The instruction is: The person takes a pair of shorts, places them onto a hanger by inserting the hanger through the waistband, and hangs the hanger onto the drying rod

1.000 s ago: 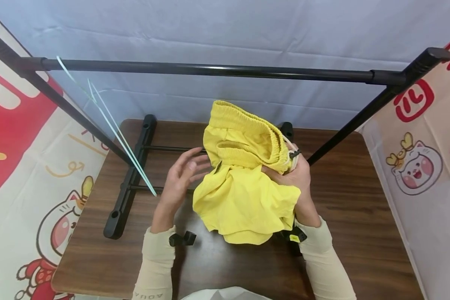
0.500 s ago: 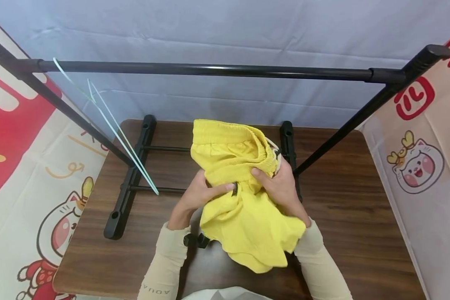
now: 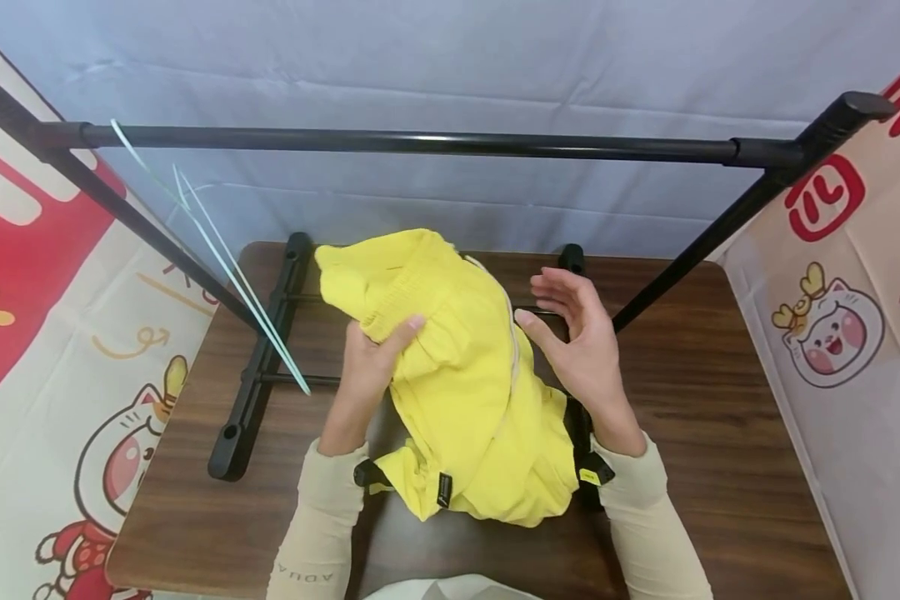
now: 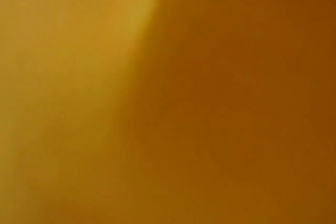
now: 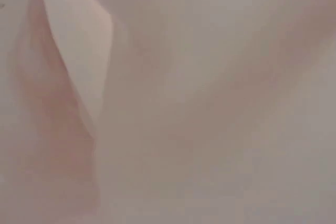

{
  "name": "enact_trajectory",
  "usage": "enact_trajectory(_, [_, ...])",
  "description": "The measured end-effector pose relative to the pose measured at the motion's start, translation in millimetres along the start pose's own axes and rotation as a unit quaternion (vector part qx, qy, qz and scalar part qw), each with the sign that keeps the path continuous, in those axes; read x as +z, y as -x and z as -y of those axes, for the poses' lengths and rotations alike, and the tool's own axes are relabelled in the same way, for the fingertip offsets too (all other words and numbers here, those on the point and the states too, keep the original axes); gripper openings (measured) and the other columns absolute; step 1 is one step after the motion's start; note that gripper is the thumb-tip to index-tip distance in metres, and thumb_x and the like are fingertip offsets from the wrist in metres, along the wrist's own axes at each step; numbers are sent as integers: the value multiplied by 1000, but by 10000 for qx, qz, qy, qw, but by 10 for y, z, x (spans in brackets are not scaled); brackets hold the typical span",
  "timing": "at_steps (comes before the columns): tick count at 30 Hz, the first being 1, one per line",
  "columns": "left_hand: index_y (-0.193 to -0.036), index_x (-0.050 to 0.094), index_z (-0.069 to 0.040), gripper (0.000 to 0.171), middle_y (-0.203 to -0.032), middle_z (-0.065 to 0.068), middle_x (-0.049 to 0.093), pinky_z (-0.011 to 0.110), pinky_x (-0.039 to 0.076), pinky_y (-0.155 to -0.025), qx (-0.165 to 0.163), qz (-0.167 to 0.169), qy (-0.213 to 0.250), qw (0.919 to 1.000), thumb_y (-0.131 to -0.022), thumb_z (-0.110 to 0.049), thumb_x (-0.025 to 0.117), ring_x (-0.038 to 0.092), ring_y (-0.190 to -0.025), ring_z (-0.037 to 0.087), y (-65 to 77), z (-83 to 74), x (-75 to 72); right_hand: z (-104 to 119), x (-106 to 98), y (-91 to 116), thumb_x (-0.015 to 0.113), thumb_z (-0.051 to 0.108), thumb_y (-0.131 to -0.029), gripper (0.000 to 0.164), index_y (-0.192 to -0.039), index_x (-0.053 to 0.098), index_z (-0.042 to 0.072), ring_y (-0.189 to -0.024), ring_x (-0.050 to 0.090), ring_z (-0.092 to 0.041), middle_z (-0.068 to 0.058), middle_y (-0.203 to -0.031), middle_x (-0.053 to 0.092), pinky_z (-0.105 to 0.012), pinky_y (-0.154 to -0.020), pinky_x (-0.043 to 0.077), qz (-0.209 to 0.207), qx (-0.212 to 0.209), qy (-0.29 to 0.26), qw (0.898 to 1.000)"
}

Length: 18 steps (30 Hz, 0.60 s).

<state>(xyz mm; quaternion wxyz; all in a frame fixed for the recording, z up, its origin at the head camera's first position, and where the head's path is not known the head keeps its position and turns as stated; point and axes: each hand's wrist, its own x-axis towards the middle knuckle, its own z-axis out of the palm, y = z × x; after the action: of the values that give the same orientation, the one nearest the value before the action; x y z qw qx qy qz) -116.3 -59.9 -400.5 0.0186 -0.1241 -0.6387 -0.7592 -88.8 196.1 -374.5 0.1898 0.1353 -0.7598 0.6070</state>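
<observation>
Yellow shorts (image 3: 457, 375) with a gathered elastic waistband, a white drawstring (image 3: 513, 342) and a small black label (image 3: 444, 490) hang bunched over the table in the head view. My left hand (image 3: 371, 358) grips them near the waistband, thumb on top and the other fingers hidden beneath the cloth. To the right of the shorts, my right hand (image 3: 585, 350) is spread with its fingers apart from the fabric. Blurred yellow cloth (image 4: 68, 103) fills the left wrist view. The right wrist view is hazy and pale, with little detail.
A black rack bar (image 3: 420, 142) spans above the brown wooden table (image 3: 720, 467). From its left end hangs a pale green hanger (image 3: 240, 287). Black rack feet (image 3: 251, 392) stand on the table, and printed cloth walls (image 3: 817, 333) close in both sides.
The shorts have been turned, so the waistband now points left and the drawstring runs down the front. My right hand has let go and moved off to the right; the left keeps its grip.
</observation>
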Motion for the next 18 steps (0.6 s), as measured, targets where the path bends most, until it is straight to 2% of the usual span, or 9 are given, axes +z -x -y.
enact_trajectory(5, [-98,63,-7,16,-80,0,69,30,60,-64,443,-516,72,9977,-91,-19,70,72,-70,14,-57,-78,-76,99,-96,15,70,-9,-84,48,-129,56,-1,-111,62,-23,-21,-122,60,-27,-98,50,-31,-208,-84,9997])
enact_trajectory(8, [-100,61,-7,16,-82,0,66,27,59,-68,811,-951,127,9921,-92,-18,70,70,-74,13,-87,-132,-65,144,-157,40,71,-11,-82,40,-120,62,-3,-102,65,-21,-20,-113,63,-27,-93,52,-43,-238,-67,9997])
enact_trajectory(11, [-109,58,-8,21,-89,0,65,28,58,-75,1098,-1234,-7,9863,-92,-17,69,69,-83,15,-76,-172,-19,185,-182,80,73,-12,-79,36,-112,67,-1,-94,66,-16,-18,-104,67,-27,-89,53,-12,-308,49,9995])
enact_trajectory(13, [-114,56,-8,25,-93,1,65,29,58,-78,1236,-1280,-121,9840,-93,-15,68,69,-87,17,-44,-180,22,211,-166,104,75,-12,-77,38,-112,67,1,-93,67,-12,-17,-101,68,-26,-89,52,162,-435,97,9989])
enact_trajectory(15, [-119,54,-7,28,-95,1,65,30,58,-78,1392,-1182,-235,9829,-93,-11,66,69,-88,18,2,-174,72,227,-127,125,77,-12,-74,46,-116,66,2,-96,67,-12,-16,-104,69,-26,-91,52,465,-627,118,9969])
enact_trajectory(18, [-120,53,-6,30,-96,2,66,32,59,-78,1470,-904,-262,9846,-93,-6,65,70,-87,18,81,-144,170,245,-28,156,83,-7,-70,66,-131,58,4,-110,64,-17,-14,-122,65,-30,-96,51,1031,-817,193,9911])
